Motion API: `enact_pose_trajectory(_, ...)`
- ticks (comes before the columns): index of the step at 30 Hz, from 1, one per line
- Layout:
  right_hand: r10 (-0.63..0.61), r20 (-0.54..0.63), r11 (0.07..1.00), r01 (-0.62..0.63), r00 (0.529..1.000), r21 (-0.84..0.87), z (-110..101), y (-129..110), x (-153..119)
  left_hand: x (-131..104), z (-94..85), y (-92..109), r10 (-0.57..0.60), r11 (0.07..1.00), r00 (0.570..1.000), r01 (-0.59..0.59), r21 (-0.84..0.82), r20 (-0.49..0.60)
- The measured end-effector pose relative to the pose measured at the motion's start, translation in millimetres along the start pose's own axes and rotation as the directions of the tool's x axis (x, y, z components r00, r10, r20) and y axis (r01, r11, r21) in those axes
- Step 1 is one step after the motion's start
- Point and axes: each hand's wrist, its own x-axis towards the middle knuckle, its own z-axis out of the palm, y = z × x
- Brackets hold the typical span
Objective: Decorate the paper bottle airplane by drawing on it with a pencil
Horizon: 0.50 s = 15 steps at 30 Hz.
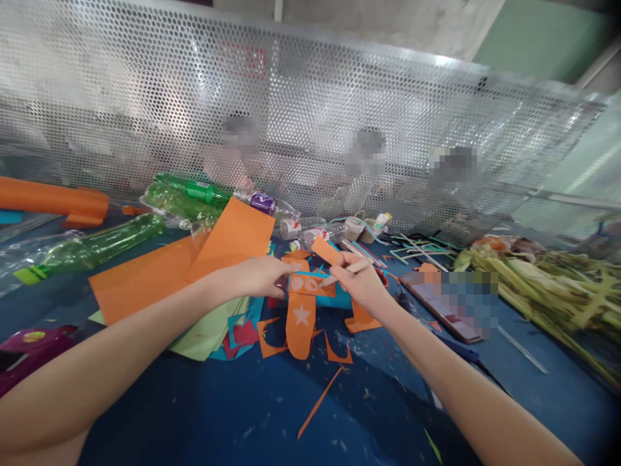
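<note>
An orange and blue paper craft [301, 316] with a pale star and pale round spots lies at the middle of the blue table. At its left end is my left hand [262, 277], fingers bent against the craft; how far they close round it is hard to see. My right hand [361, 279] is closed on a pale, pen-like stick [358, 266], whose tip is over the pale spots. A small orange paper piece [326, 251] stands out just beyond the right fingers. Orange paper scraps [272, 338] lie around the craft.
Orange sheets [237, 239], green sheets [201, 333] and plastic bottles [111, 244] lie to the left. At right are a tablet-like device [444, 307], thin sticks and dry husks [543, 288]. A perforated metal screen [310, 116] stands behind, with blurred people beyond.
</note>
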Motion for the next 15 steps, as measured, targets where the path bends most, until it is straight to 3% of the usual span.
enact_pose_trajectory(15,-0.019,0.035,0.994,0.016,0.999,0.104,5.4,-3.0,-3.9,-0.7,-3.7,4.8,-0.015,1.000,1.000,0.015,0.000,0.021)
